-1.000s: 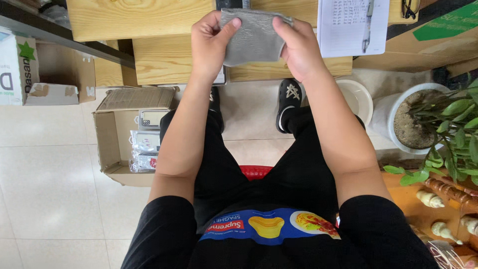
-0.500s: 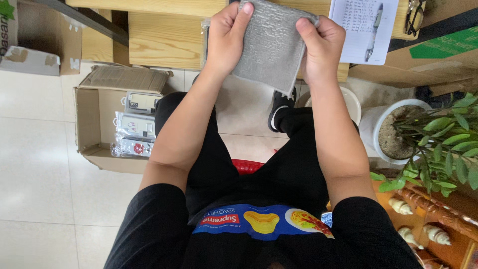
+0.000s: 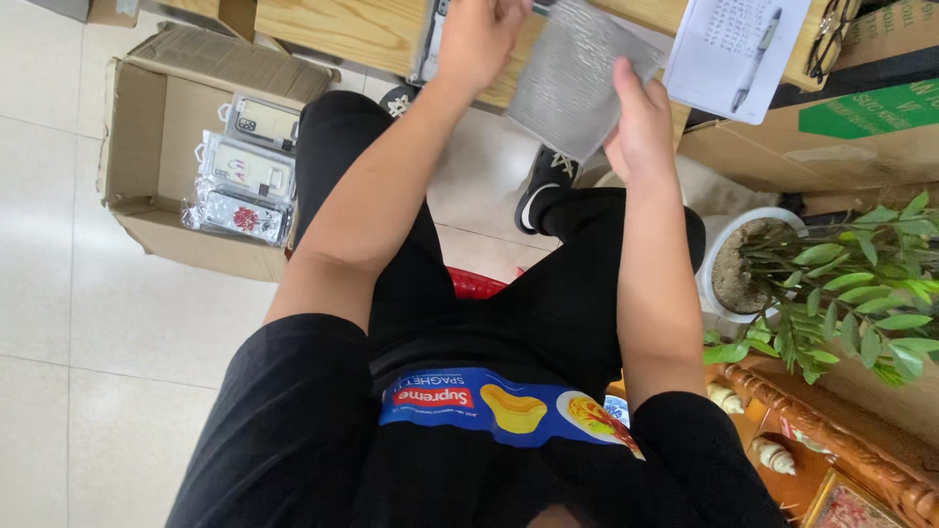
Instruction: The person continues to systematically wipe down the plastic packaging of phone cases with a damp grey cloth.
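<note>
Over wooden table (image 3: 342,29), I'm pinching grey ribbed plastic pouch (image 3: 572,83) w/ right hand (image 3: 641,132); left hand (image 3: 479,39) gripping its top edge.

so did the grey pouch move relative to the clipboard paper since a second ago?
Yes. The grey pouch has shifted right toward the white paper with pen, now nearly touching it; the right hand grips its lower right edge, the left hand its left.
</note>
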